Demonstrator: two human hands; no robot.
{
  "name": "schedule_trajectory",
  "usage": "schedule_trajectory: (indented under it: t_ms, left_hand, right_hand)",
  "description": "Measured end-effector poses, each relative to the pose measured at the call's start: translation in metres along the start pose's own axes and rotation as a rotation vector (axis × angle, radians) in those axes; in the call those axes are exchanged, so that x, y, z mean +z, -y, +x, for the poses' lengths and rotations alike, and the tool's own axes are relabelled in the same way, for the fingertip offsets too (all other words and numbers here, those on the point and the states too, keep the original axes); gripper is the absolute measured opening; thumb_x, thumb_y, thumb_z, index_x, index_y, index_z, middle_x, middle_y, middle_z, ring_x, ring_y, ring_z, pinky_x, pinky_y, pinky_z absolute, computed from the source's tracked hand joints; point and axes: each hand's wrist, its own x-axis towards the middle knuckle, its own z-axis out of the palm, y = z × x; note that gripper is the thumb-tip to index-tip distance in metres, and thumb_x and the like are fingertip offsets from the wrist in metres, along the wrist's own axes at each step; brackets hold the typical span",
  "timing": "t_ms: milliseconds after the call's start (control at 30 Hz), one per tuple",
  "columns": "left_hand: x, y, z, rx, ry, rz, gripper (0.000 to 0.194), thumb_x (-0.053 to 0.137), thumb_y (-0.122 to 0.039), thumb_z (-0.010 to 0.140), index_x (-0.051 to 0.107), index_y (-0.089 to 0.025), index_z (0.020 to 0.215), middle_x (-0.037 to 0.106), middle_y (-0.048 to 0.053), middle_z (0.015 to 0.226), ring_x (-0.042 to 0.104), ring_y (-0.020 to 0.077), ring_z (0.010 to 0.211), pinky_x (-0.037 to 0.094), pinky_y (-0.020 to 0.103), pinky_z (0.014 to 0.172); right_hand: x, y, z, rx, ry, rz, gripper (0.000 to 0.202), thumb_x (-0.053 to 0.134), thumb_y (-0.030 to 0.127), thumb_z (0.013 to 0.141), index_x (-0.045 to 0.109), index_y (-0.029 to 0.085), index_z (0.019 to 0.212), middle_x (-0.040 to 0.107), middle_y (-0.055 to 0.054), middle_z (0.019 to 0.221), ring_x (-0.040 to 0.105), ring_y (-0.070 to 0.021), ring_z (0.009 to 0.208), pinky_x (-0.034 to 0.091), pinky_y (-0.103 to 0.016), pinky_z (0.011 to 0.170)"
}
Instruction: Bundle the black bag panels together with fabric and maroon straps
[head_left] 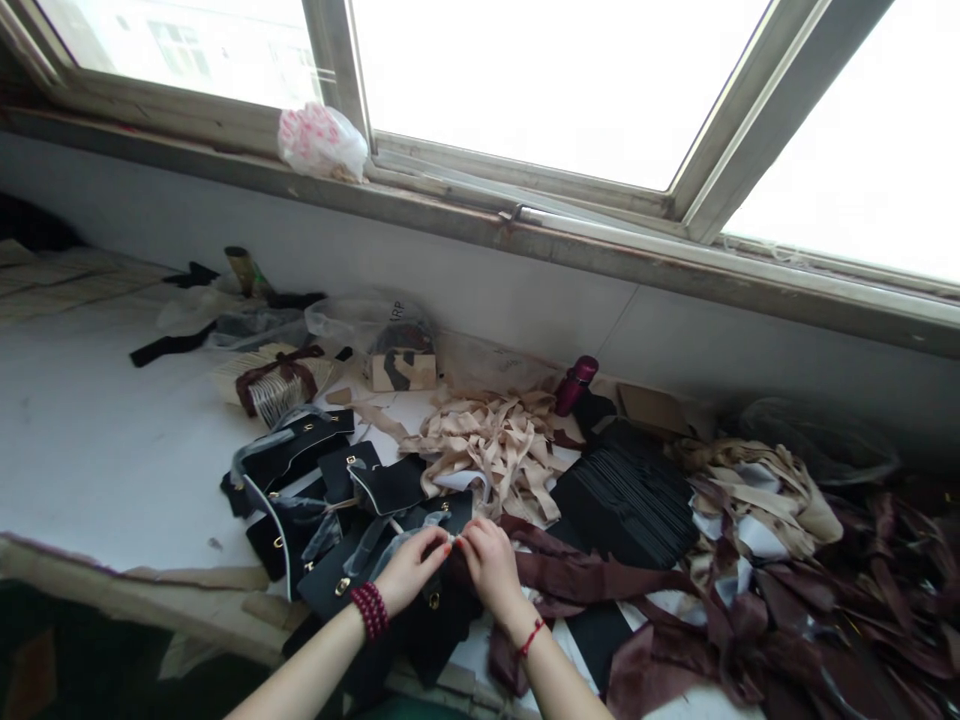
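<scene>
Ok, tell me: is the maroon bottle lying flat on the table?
No, the maroon bottle stands upright near the wall, behind the beige ribbon pile.

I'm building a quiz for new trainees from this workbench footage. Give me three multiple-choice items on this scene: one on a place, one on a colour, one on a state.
1. Where does the pink-printed plastic bag lie?
A. On the window sill
B. On the stack of black cards
C. Under the table

2. What colour is the bead bracelet on the left wrist?
A. Green
B. Dark red
C. White

3. How do the left hand and right hand stand?
A. Both flat and apart
B. One raised to the window
C. Fingertips brought together above a black card

Answers:
1 A, the bag rests on the sill below the window frame.
2 B, the beads show dark red against the arm.
3 C, both hands pinch at one spot, next to the heap of beige ribbons.
</scene>
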Motion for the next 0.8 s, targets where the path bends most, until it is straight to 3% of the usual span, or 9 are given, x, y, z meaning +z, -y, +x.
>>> schedule_trajectory:
  t_ms: [133, 233, 333, 400, 467, 533, 600, 667, 800]
  left_hand:
    - [-0.002, 0.001, 0.000, 0.028, -0.031, 0.149, 0.017, 0.056, -0.035, 0.081, 0.062, -0.021, 0.073, 0.061, 0.002, 0.074, 0.055, 0.0206, 0.075, 0.041, 0.031, 0.075]
    - [-0.006, 0.002, 0.002, 0.027, -0.055, 0.177, 0.022, 0.053, -0.038, 0.084, 0.060, -0.020, 0.073, 0.059, 0.002, 0.072, 0.054, 0.0199, 0.073, 0.040, 0.030, 0.072]
    - [-0.011, -0.001, 0.005, 0.024, -0.043, 0.148, 0.026, 0.050, -0.041, 0.086, 0.061, -0.019, 0.078, 0.060, 0.002, 0.074, 0.056, 0.0189, 0.073, 0.043, 0.029, 0.070]
    - [-0.011, -0.004, 0.005, 0.025, -0.005, 0.122, 0.026, 0.053, -0.041, 0.085, 0.064, -0.018, 0.079, 0.064, 0.002, 0.074, 0.059, 0.0193, 0.073, 0.045, 0.029, 0.070]
    - [-0.007, -0.007, 0.004, 0.038, 0.009, 0.101, 0.024, 0.056, -0.040, 0.082, 0.067, -0.018, 0.083, 0.068, 0.004, 0.081, 0.063, 0.0211, 0.081, 0.049, 0.031, 0.076]
    - [-0.004, -0.007, 0.001, 0.053, -0.041, 0.090, 0.026, 0.055, -0.039, 0.083, 0.068, -0.018, 0.090, 0.069, 0.008, 0.097, 0.063, 0.0235, 0.096, 0.048, 0.034, 0.088]
    - [-0.009, -0.002, -0.005, 0.058, -0.162, 0.091, 0.030, 0.050, -0.039, 0.085, 0.065, -0.018, 0.099, 0.065, 0.011, 0.109, 0.059, 0.0248, 0.107, 0.047, 0.037, 0.094]
    - [-0.027, 0.010, -0.014, 0.048, -0.325, 0.116, 0.032, 0.048, -0.041, 0.086, 0.064, -0.018, 0.102, 0.063, 0.011, 0.111, 0.058, 0.0254, 0.107, 0.048, 0.039, 0.093]
    - [-0.094, 0.044, -0.043, -0.040, -0.777, 0.192, 0.037, 0.056, -0.046, 0.075, 0.063, -0.019, 0.100, 0.064, 0.008, 0.106, 0.063, 0.0260, 0.097, 0.053, 0.040, 0.088]
  right_hand:
    - [-0.014, -0.021, -0.002, 0.127, -0.107, 0.264, 0.030, 0.043, 0.033, 0.095, 0.057, 0.017, 0.073, 0.056, -0.004, 0.082, 0.052, -0.0147, 0.079, 0.043, -0.028, 0.075]
    - [-0.023, -0.030, -0.003, 0.142, -0.141, 0.313, 0.034, 0.038, 0.036, 0.096, 0.058, 0.017, 0.077, 0.059, -0.006, 0.085, 0.056, -0.0153, 0.081, 0.046, -0.028, 0.078]
    - [-0.023, -0.032, -0.004, 0.156, -0.074, 0.453, 0.031, 0.040, 0.039, 0.095, 0.058, 0.018, 0.109, 0.063, -0.010, 0.113, 0.058, -0.0181, 0.106, 0.046, -0.033, 0.095]
    - [-0.014, -0.027, -0.006, 0.159, 0.024, 0.512, 0.053, 0.058, 0.041, 0.085, 0.046, 0.019, 0.131, 0.054, -0.012, 0.133, 0.050, -0.0224, 0.124, 0.041, -0.039, 0.105]
    - [0.000, -0.021, -0.008, 0.149, 0.099, 0.486, 0.074, 0.072, 0.034, 0.071, 0.040, 0.019, 0.136, 0.053, -0.013, 0.134, 0.050, -0.0258, 0.125, 0.041, -0.042, 0.105]
    - [0.009, -0.018, -0.010, 0.179, 0.121, 0.454, 0.056, 0.068, 0.023, 0.069, 0.053, 0.018, 0.123, 0.065, -0.010, 0.116, 0.061, -0.0246, 0.107, 0.048, -0.038, 0.094]
    - [0.005, -0.024, -0.012, 0.249, 0.101, 0.460, 0.030, 0.054, 0.017, 0.073, 0.063, 0.016, 0.101, 0.069, -0.007, 0.093, 0.066, -0.0205, 0.083, 0.054, -0.032, 0.076]
    - [-0.013, -0.040, -0.015, 0.328, 0.063, 0.472, 0.028, 0.046, 0.015, 0.073, 0.064, 0.016, 0.095, 0.069, -0.007, 0.086, 0.064, -0.0187, 0.070, 0.053, -0.029, 0.063]
    - [-0.064, -0.083, -0.023, 0.367, 0.034, 0.435, 0.032, 0.050, 0.018, 0.071, 0.067, 0.017, 0.098, 0.070, -0.009, 0.100, 0.066, -0.0230, 0.091, 0.052, -0.037, 0.084]
